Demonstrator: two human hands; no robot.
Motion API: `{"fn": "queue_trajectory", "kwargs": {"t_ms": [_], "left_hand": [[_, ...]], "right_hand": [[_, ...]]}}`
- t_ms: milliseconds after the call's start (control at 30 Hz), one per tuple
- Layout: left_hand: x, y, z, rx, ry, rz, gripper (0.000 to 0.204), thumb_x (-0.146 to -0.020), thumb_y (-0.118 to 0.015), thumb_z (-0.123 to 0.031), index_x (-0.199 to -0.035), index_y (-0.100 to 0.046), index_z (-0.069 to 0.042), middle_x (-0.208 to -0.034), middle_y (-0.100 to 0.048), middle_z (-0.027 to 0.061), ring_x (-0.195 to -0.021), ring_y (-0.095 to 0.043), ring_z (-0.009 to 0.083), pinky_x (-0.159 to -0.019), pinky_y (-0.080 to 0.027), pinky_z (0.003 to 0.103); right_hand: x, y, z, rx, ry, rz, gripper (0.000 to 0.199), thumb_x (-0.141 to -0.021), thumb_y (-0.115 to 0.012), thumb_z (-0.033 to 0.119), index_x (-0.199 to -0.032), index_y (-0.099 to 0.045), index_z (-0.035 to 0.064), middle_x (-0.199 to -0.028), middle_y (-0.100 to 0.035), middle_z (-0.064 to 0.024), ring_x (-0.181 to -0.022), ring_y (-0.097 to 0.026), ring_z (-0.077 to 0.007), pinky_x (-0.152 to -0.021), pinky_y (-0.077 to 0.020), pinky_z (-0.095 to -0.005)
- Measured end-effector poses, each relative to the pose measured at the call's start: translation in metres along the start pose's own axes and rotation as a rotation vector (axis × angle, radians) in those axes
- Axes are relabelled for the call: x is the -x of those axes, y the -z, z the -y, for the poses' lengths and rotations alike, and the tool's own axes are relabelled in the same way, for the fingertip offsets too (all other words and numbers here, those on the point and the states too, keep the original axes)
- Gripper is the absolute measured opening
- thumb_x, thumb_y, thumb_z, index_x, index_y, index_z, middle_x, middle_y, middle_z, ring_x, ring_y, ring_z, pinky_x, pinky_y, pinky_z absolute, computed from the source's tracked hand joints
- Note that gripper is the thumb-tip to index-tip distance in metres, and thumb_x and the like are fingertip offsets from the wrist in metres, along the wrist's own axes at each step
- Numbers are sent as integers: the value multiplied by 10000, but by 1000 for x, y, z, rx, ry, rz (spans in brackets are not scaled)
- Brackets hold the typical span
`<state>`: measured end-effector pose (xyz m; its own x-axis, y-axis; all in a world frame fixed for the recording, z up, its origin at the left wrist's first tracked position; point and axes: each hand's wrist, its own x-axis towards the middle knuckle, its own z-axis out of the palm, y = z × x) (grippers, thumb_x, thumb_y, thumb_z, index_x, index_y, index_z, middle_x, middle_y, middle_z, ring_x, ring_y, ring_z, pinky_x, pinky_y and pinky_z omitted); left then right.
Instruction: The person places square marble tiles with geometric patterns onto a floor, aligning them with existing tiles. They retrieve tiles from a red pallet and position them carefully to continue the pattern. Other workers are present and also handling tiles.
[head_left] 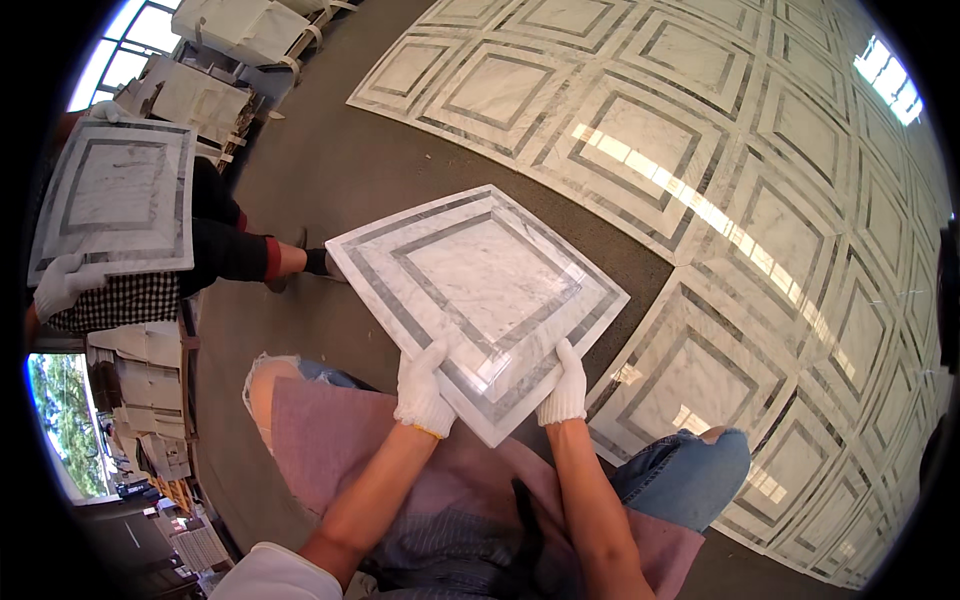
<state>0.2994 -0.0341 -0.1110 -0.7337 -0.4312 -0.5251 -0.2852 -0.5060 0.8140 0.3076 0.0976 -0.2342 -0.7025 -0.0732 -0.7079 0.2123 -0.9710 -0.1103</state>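
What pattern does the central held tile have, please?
The tile has two nested grey frames on white, best in the head view.

Fairly bright, mostly daylight; upper-left window (145, 28) and lower-left opening (68, 420) blown out. Glossy laid panels (500, 95) carry a long barred glare streak plus scattered hot spots. Held panel (475, 270) catches small reflections toward its lower right. Grey floor (325, 165) matte, darker. Strong fisheye: straight edges bow, black vignette around rim. Centre reasonably sharp, periphery softer, compressed.
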Motion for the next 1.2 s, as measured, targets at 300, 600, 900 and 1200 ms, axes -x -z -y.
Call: {"fn": "queue_trajectory", "kwargs": {"t_ms": [300, 600, 900, 1200], "left_hand": [[-18, 54, -14, 105, 184, 56, 459, -894, -494, -26, -1344, -407, -16, -1280, -530, 153, -1153, -542, 310, -977, -470, 457], [-42, 71, -69, -27, 254, 38, 432, -918, -506, -73, -1337, -420, -15, -1282, -531, 174, -1154, -538, 333, -977, -464, 502], [-90, 112, -107, -191, 274, 141, 360, -892, -546, -86, -1246, -513, -26, -1194, -600, 163, -1091, -584, 339, -950, -475, 525], [-163, 173, -115, -475, 265, -175, 285, -921, -541, -219, -1144, -601, -52, -1047, -668, 96, -948, -625, 263, -895, -491, 407]], "right_hand": [[-53, 12, 61, 1522, 678, -620, 657, -833, -629, 390, -1322, -456, -13, -1319, -502, -210, -1183, -524, -311, -995, -404, -383], [-134, -17, 92, 1998, 71, -61, 716, -752, -601, 557, -1250, -572, 43, -1217, -604, -196, -1144, -569, -326, -968, -426, -364], [-162, 1, 52, 1659, 60, 78, 762, -701, -670, 566, -1059, -645, -107, -1061, -656, -243, -1016, -628, -326, -875, -459, -370], [-111, -34, 9, 1669, 39, -140, 676, -700, -655, 568, -1025, -686, -23, -1002, -676, -213, -968, -655, -320, -838, -484, -364]]}}
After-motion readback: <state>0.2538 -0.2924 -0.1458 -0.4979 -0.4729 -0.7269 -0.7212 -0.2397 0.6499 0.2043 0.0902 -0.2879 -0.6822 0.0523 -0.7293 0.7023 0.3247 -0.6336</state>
